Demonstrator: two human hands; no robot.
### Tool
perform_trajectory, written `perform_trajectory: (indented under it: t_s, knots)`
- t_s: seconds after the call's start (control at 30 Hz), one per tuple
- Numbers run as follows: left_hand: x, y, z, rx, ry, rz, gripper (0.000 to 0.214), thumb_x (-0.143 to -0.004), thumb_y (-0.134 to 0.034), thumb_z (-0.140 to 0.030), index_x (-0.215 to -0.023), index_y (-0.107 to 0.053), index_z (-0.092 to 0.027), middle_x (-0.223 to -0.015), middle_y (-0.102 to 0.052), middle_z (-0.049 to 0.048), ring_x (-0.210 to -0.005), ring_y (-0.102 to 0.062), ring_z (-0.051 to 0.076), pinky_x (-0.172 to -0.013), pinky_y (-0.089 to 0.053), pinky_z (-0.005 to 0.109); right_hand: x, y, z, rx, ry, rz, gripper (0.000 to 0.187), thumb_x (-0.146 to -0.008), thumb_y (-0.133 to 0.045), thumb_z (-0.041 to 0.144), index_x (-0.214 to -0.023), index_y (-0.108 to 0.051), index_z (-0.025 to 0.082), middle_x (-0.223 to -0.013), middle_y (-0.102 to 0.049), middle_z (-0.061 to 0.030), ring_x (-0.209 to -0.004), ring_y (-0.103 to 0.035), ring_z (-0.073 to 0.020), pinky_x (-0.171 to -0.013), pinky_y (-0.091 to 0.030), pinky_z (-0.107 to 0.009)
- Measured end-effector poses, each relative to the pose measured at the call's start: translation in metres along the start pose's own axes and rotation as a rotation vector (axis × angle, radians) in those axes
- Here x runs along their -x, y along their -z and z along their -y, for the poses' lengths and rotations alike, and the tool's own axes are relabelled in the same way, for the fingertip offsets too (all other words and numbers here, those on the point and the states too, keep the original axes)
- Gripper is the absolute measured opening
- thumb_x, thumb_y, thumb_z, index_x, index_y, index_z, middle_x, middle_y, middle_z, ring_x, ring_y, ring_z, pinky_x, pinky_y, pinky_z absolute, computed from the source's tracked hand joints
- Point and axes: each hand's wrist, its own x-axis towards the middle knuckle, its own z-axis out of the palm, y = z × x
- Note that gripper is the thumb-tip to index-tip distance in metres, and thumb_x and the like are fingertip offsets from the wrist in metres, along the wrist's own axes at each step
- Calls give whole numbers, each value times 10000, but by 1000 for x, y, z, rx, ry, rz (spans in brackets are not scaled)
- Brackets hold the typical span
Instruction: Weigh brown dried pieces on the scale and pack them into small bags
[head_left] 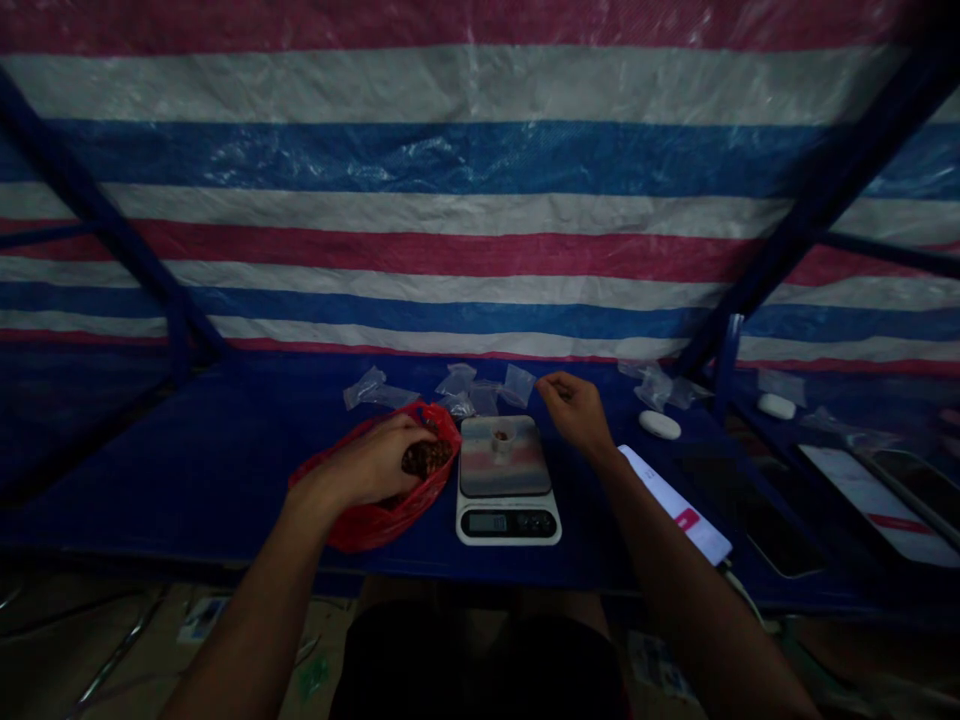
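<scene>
Blue table (187, 480), kitchen scale (504, 525), small cup (501, 442).
Left hand (367, 462) grips brown clumps (427, 458) in red bag (375, 525); right hand (576, 412) pinched, grip unclear.

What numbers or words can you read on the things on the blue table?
Display of the digital scale: too dark and small to read.
Pink mark on the lit phone screen: too small and blurred to read.
No other words or numbers can be read.
</scene>
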Motion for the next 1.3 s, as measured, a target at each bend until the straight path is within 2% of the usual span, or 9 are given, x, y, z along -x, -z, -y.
perform_trajectory:
  t_s: [0.23, 0.3, 0.4, 0.47, 0.6, 0.77, 0.87, 1.03, 1.3]
  knots:
    - [-7, -6, -2, -36, 6, -7, 207, -892, -592, -223, -952, -788, -252, -1080, -766, 68, -980, -707, 223, -893, -528, 320, 0, -3, -2, -30, 2, 24, 305, -912, -594, 444, -815, -692, 171, -691, -664, -27, -612, -567, -168, -575, -402, -282]
    - [-6, -9, 2, -42, 9, -9, 217, -887, -593, -210, -977, -786, -252, -1090, -769, 73, -982, -709, 229, -893, -524, 328, -1, -2, -3, -31, 5, 9, 303, -913, -595, 439, -820, -696, 169, -696, -668, -27, -613, -567, -165, -577, -401, -279]
    - [-5, -16, 12, -42, 17, -3, 329, -839, -625, -160, -1122, -766, -251, -1201, -748, 78, -1091, -692, 240, -980, -499, 340, -2, -1, -4, -30, 12, -16, 302, -908, -595, 434, -809, -697, 168, -686, -668, -24, -613, -570, -162, -579, -403, -272]
    - [-5, -18, 17, -40, 24, 4, 319, -858, -615, -170, -1129, -768, -241, -1221, -744, 78, -1115, -686, 236, -1005, -483, 333, -3, -2, -5, -33, 15, -34, 307, -903, -598, 437, -794, -697, 168, -669, -661, -21, -603, -567, -160, -566, -394, -267]
    - [-7, -11, 18, -67, 53, 11, 261, -921, -546, -193, -968, -801, -224, -1079, -787, 63, -980, -725, 221, -897, -503, 312, -3, -3, -6, -48, 11, -37, 304, -899, -603, 432, -790, -701, 166, -656, -657, -19, -579, -557, -155, -548, -385, -264]
    - [-7, 2, 11, -61, 91, 15, 261, -887, -565, -185, -969, -808, -233, -1048, -804, 50, -953, -742, 223, -822, -511, 280, -4, -3, -6, -46, 2, -30, 297, -900, -601, 419, -812, -709, 158, -676, -674, -27, -588, -577, -160, -563, -405, -269]
    - [-7, 11, 5, -40, 101, -8, 258, -880, -560, -192, -946, -806, -234, -1026, -808, 38, -919, -746, 215, -795, -515, 273, -4, -2, -6, -35, 14, -33, 302, -904, -598, 417, -803, -712, 155, -706, -697, -41, -612, -602, -168, -583, -421, -272]
    - [-14, 25, -13, 7, 39, -23, 251, -855, -577, -159, -932, -805, -227, -988, -810, 24, -874, -744, 196, -784, -525, 269, -4, -4, -7, -10, 28, -30, 309, -912, -597, 423, -810, -717, 157, -693, -700, -40, -616, -614, -171, -588, -431, -271]
    - [-47, 37, -69, 56, -142, -51, 224, -860, -608, -119, -943, -793, -214, -1014, -797, 23, -938, -728, 182, -847, -522, 256, -4, -1, -6, 4, 25, -26, 296, -913, -595, 417, -806, -705, 164, -630, -647, -11, -555, -549, -149, -541, -384, -263]
